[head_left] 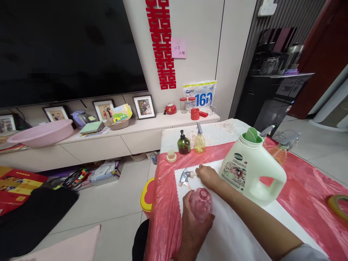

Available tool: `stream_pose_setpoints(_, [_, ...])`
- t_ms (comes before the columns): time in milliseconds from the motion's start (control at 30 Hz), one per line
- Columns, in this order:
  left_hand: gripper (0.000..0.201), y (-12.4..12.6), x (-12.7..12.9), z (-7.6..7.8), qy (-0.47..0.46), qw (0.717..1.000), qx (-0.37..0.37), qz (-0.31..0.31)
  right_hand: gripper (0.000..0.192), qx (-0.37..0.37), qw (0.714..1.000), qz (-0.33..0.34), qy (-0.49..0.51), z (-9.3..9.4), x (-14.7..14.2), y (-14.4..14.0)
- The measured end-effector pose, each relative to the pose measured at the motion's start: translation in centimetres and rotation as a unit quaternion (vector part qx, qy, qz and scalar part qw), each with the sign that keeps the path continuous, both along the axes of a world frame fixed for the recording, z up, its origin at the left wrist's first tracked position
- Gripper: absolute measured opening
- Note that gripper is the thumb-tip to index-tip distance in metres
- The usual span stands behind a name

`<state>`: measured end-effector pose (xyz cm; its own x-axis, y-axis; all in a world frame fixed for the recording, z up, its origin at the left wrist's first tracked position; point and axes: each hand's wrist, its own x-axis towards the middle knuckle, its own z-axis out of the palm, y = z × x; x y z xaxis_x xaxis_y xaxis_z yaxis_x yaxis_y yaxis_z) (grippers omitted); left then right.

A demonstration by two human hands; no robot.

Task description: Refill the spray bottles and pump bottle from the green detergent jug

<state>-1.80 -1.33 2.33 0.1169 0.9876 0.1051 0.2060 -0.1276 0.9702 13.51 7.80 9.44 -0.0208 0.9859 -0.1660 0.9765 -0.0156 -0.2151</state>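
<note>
Two hands busy: pink bottle gripped by left hand (uncapped); sprayer apparently pinched by right hand.

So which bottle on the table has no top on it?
The pink bottle held in the left hand. Its neck is open, while the dark green bottle and yellow bottle farther back both have their tops on.

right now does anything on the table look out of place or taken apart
Yes. The pink bottle in the left hand has an open neck, and its spray head lies loose on the white sheet, under the right hand. A small cap also sits alone near the green bottle. Nothing looks spilled.
</note>
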Motion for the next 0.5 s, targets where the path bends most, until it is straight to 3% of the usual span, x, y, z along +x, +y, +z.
stream_pose_setpoints(200, [0.081, 0.2, -0.1, 0.1, 0.016, 1.000, 0.014, -0.014, 0.034, 0.123, 0.973, -0.069, 0.181, 4.5, 2.1, -0.2])
stream_pose_setpoints(367, [0.082, 0.3, -0.1, 0.9, 0.026, 0.999, -0.007, -0.025, 0.028, 0.222, 0.898, -0.105, 0.365, 8.8, 3.3, -3.0])
stream_pose_setpoints(500, [0.085, 0.4, -0.1, 0.5, 0.021, 0.999, 0.001, -0.024, 0.031, 0.271, 0.832, -0.097, 0.474, 10.7, 3.0, -5.9])
